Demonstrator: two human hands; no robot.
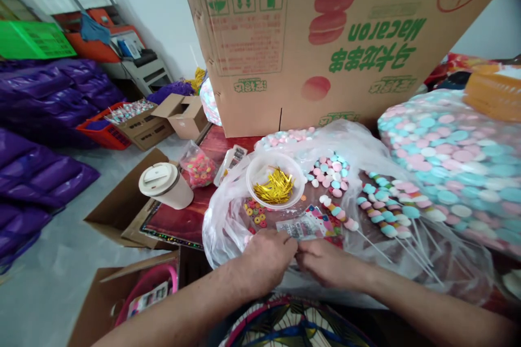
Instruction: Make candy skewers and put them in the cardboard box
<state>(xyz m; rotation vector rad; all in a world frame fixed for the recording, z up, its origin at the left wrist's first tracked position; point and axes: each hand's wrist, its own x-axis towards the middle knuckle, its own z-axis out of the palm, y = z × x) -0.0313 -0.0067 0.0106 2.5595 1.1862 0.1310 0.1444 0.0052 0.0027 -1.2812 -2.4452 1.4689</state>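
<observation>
My left hand point(271, 255) is closed, its fingers bent and pressed against those of my right hand point(325, 261), also closed. The near end of a clear plastic bag with colourful print point(306, 225) runs into the fingers; the exact pinch is hidden behind my knuckles. Just beyond stands a white plastic bowl point(253, 169) with gold metallic strips point(277, 186). Small coloured candy rings point(256, 214) lie left of the bag. To its right rests a marshmallow skewer point(338, 213) on a white stick, and farther right a pile of several similar skewers point(385, 203).
Loose marshmallows point(329, 173) lie on plastic sheeting point(222, 222). A big bag of marshmallows point(459, 157) stands right. A large carton point(301, 97) rises behind. Left are a lidded cup point(175, 192), a bag of candy rings point(199, 167) and open boxes point(118, 200) below the table.
</observation>
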